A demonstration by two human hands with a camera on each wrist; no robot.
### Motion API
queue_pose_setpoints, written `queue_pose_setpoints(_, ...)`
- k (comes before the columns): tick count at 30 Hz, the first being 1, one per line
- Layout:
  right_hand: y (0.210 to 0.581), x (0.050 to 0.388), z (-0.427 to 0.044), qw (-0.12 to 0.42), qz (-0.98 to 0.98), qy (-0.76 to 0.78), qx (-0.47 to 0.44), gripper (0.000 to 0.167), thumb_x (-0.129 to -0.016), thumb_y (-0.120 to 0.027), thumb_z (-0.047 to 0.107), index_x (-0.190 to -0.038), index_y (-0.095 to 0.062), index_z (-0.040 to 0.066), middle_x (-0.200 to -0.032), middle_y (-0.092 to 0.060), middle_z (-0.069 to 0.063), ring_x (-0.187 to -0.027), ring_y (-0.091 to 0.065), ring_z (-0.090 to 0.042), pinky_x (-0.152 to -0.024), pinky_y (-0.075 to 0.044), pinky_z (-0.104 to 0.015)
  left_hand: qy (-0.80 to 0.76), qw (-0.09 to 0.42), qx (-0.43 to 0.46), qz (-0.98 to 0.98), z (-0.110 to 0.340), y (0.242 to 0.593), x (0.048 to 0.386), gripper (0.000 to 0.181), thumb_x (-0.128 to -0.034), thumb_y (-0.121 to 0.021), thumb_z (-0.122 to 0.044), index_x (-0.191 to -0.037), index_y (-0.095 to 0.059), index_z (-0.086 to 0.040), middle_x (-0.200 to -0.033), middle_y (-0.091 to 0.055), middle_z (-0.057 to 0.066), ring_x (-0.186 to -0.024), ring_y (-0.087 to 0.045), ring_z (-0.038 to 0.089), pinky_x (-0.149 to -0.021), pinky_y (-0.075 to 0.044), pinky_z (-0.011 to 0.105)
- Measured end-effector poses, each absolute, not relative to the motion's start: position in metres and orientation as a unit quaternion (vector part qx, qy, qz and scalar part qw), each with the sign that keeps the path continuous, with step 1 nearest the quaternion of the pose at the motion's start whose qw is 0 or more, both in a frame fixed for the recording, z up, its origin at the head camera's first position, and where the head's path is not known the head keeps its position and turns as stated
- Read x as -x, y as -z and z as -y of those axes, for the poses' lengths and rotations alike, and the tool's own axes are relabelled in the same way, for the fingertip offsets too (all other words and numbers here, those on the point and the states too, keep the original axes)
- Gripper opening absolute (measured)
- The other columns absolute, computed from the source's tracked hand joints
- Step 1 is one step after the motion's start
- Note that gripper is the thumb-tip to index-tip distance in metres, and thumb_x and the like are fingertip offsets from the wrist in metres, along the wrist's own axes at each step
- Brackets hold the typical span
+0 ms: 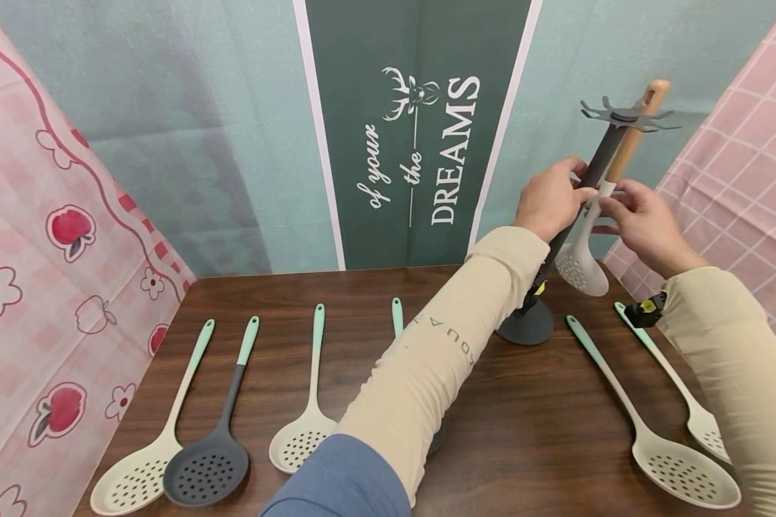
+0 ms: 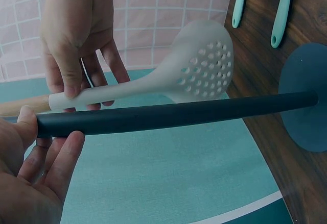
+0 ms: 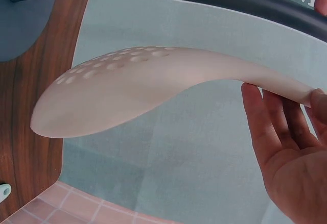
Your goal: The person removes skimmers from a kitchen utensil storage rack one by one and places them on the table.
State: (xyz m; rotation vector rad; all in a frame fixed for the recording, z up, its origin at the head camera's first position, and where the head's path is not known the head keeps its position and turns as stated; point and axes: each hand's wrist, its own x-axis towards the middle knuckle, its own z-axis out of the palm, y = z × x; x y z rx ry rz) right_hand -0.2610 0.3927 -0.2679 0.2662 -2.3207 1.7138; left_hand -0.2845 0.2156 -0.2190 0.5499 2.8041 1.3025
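My left hand [image 1: 549, 202] grips the dark grey pole [image 2: 168, 116] of a utensil stand below its hooked top [image 1: 627, 117]. Beside the pole, my right hand [image 1: 649, 224] pinches a slotted ladle [image 1: 580, 269] at its pale neck, thumb on one side and fingers on the other. The ladle hangs head down, and its wooden handle [image 1: 627, 151] rises past the hooks; whether it is hooked there I cannot tell. In the right wrist view the holed bowl [image 3: 117, 91] is apart from the pole. The stand's round base [image 1: 528, 324] rests on the table, its pole leaning right.
On the brown wooden table [image 1: 510, 431] lie pale skimmers [image 1: 136, 474] with mint handles and a dark grey skimmer [image 1: 207, 467] at left. Two more pale ones, a large skimmer [image 1: 681, 470] and a smaller skimmer [image 1: 707, 431], lie at right. My left sleeve partly covers another utensil [image 1: 397, 316].
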Motion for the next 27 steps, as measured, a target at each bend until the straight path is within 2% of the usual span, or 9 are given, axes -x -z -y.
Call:
queue_pose_setpoints(6,0.266,0.258,-0.399,0.125,0.831,-0.538,-0.067,0.009,-0.106,-0.049,0.005,-0.111,-0.056,0.005,-0.094,-0.070,0.018,-0.087,-0.067,0.003,-0.067,-0.057,-0.021,-0.402,-0.007,-0.182,-0.897,-0.215,0.220,0.284,0.028,-0.0970,-0.067,-0.040,-0.124,-0.063,-0.035,-0.106,-0.068,-0.019,-0.086,-0.060,-0.001,-0.072,-0.046,0.017)
queue_pose_setpoints(14,0.267,0.253,-0.404,0.118,0.860,-0.493,-0.053,0.006,-0.105,-0.049,0.001,-0.105,-0.053,0.005,-0.088,-0.068,0.022,-0.080,-0.066,0.005,-0.066,-0.058,-0.023,-0.414,-0.006,-0.176,-0.893,-0.215,0.221,0.282,0.028,-0.0974,-0.067,-0.039,-0.125,-0.063,-0.035,-0.107,-0.069,-0.018,-0.083,-0.060,-0.001,-0.070,-0.046,0.018)
queue_pose_setpoints(17,0.268,0.252,-0.404,0.104,0.866,-0.485,-0.057,0.002,-0.105,-0.049,0.001,-0.105,-0.050,0.001,-0.086,-0.067,0.021,-0.078,-0.066,0.004,-0.065,-0.058,-0.023,-0.409,-0.009,-0.179,-0.895,-0.215,0.220,0.283,0.029,-0.0973,-0.067,-0.039,-0.126,-0.063,-0.035,-0.108,-0.069,-0.019,-0.084,-0.060,-0.001,-0.071,-0.046,0.018)
queue_pose_setpoints(23,0.270,0.246,-0.403,0.077,0.902,-0.422,-0.044,0.020,-0.107,-0.048,0.007,-0.117,-0.043,-0.010,-0.082,-0.063,0.024,-0.073,-0.064,0.005,-0.064,-0.057,-0.021,-0.407,-0.013,-0.183,-0.895,-0.215,0.221,0.283,0.028,-0.0968,-0.068,-0.040,-0.124,-0.064,-0.034,-0.107,-0.069,-0.019,-0.084,-0.060,-0.001,-0.071,-0.045,0.017)
queue_pose_setpoints(27,0.269,0.242,-0.400,0.066,0.926,-0.371,-0.033,0.030,-0.107,-0.048,0.010,-0.126,-0.041,-0.013,-0.082,-0.064,0.010,-0.069,-0.063,0.003,-0.061,-0.057,-0.023,-0.404,-0.014,-0.180,-0.897,-0.216,0.221,0.283,0.027,-0.0966,-0.068,-0.040,-0.123,-0.064,-0.035,-0.105,-0.069,-0.019,-0.083,-0.060,-0.001,-0.071,-0.044,0.017)
